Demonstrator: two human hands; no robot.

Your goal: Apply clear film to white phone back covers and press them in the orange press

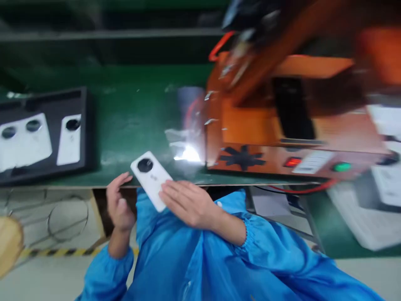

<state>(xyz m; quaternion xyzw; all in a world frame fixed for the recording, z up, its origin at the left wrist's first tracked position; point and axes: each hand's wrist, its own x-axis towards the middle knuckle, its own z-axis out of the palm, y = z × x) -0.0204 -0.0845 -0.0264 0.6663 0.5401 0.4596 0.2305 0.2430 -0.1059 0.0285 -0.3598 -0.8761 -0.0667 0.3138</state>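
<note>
My right hand (pixel 189 202) grips a white phone back cover (pixel 149 175) with a round black camera area, its fingers lying across the lower right part. The cover is tilted in front of the table's front edge, camera end up and to the left. I cannot tell whether it is a bare cover or a whole phone. My left hand (pixel 120 205) is just left of the cover, apart from it, with its fingers spread and nothing in them. In a dark tray (pixel 83 138) on the left lie several similar white covers (pixel 69 142).
On the right of the green table (pixel 131 104) stands an orange machine (pixel 250 125) with a red lit switch (pixel 293 161) and a green button (pixel 342 167). Clear plastic film (pixel 184 142) lies beside it. A wooden stool (pixel 11 242) is at lower left. White trays (pixel 360 213) sit at right.
</note>
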